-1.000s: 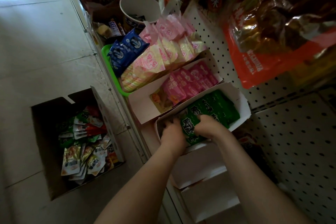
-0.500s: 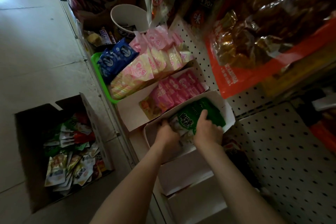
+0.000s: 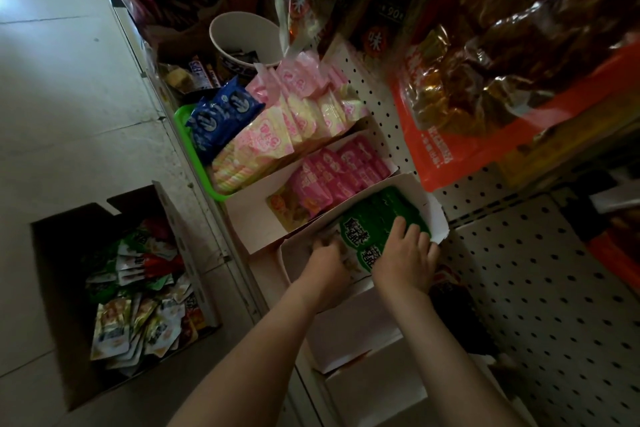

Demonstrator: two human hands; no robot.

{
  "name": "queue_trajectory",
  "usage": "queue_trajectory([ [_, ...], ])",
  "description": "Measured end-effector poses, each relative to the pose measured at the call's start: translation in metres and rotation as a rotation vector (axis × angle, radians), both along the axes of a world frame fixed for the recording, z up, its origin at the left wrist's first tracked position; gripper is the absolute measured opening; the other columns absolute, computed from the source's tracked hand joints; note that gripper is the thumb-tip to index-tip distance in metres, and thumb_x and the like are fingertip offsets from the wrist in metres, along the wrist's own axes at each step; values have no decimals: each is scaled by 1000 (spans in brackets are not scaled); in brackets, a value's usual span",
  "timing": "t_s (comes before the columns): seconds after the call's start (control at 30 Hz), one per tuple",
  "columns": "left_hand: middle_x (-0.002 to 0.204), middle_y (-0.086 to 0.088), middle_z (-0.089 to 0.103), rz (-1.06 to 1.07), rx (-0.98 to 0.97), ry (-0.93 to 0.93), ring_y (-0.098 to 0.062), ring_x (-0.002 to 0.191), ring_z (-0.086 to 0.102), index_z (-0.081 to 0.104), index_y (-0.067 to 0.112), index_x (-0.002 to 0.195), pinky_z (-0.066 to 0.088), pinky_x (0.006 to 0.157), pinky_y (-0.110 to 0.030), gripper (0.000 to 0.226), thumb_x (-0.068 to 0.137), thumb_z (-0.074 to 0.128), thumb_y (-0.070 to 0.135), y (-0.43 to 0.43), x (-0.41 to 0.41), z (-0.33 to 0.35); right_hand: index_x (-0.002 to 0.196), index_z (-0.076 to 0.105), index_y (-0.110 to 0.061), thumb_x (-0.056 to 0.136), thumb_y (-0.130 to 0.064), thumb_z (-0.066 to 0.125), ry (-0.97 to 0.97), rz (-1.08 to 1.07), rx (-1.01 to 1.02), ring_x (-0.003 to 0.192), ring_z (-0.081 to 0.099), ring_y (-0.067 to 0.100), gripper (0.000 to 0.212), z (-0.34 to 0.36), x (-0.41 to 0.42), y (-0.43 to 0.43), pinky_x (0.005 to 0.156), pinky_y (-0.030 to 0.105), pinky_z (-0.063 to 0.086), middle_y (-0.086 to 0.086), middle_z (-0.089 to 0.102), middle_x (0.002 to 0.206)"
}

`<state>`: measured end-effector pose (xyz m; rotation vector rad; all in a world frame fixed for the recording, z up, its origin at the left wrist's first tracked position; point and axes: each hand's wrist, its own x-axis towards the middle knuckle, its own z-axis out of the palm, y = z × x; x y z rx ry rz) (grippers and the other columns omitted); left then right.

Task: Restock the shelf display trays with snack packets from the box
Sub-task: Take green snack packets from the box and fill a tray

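Observation:
A white cardboard display tray (image 3: 430,200) on the shelf holds a row of green snack packets (image 3: 379,215). Both my hands are inside it. My left hand (image 3: 327,263) is at the tray's front end, fingers curled on the lower edges of the nearest green packets. My right hand (image 3: 407,256) lies flat on top of the row with its fingers spread, pressing on the packets. An open cardboard box (image 3: 45,253) stands on the floor to the left, with several mixed snack packets (image 3: 138,305) inside.
Beside the green tray is a second white tray (image 3: 249,215) of pink packets, then a green plastic tray (image 3: 207,184) of blue and pink-yellow packets, and a white paper cup (image 3: 242,35). Large hanging bags (image 3: 485,80) overhang the pegboard. More white trays (image 3: 363,333) sit nearer me.
My right hand has slid from the front of the row to farther back in the tray and flattened on the green packets. My left hand stays at the front end.

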<state>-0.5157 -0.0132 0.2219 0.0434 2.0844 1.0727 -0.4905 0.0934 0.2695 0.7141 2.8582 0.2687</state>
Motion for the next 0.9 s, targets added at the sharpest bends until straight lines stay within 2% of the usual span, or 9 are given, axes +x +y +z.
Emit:
queue_trajectory([
  [0.1,153,-30,13,-62,-69,-56,-40,136,33,14,6,151,27,113,-34,64,95,44,17,1,3,-5,144,15,-15,86,-22,59,9,-25,-39,130,33,24,73,2,-1,0,109,34,21,8,34,141],
  [0.2,155,-29,9,-64,-131,17,-39,141,25,-2,-5,150,16,117,-37,71,99,40,21,4,3,-10,146,14,-17,85,-21,59,35,-15,-43,128,33,25,75,0,0,-3,110,36,19,9,32,141],
  [0.27,154,-27,19,-75,-144,62,-38,140,28,5,-9,148,20,116,-39,64,101,37,20,7,4,-6,145,15,-18,85,-20,58,41,12,-29,128,33,26,74,-2,4,-5,112,38,17,9,32,139],
  [0.33,153,-23,26,-74,-74,67,-36,139,32,15,-4,149,27,112,-35,61,100,44,20,11,5,-5,144,17,-18,83,-21,58,22,32,-31,129,31,27,73,-4,7,-8,114,40,14,10,30,139],
  [0.43,157,-13,23,-140,128,80,-28,143,25,10,5,152,21,113,-25,71,98,53,22,14,4,3,138,26,-18,79,-23,61,-4,22,-34,130,29,28,69,-5,6,-12,116,42,11,9,29,138],
  [0.57,153,-1,30,-97,216,69,-16,142,27,16,11,151,20,111,-18,76,92,63,23,13,-1,-4,137,27,-18,79,-21,62,19,-16,-47,131,29,28,67,-7,3,-12,116,41,10,9,28,140],
  [0.63,149,-2,39,-33,145,49,-18,136,39,26,9,148,29,103,-17,74,89,66,29,14,0,-5,139,25,-17,80,-18,59,47,-10,-41,130,30,28,68,-6,6,-11,117,41,9,10,29,141],
  [0.73,133,-10,57,-46,20,94,-24,120,55,52,7,131,40,90,-21,45,93,59,29,13,-3,0,143,22,-17,84,-18,55,75,6,-67,133,28,27,68,-5,11,-14,118,42,3,9,28,144],
  [0.9,121,-17,61,-74,-4,157,-32,109,58,55,4,115,37,75,-25,27,95,51,22,14,-8,16,141,32,-18,87,-20,53,161,-33,-145,134,32,23,57,-1,9,-18,117,43,6,4,37,142],
])
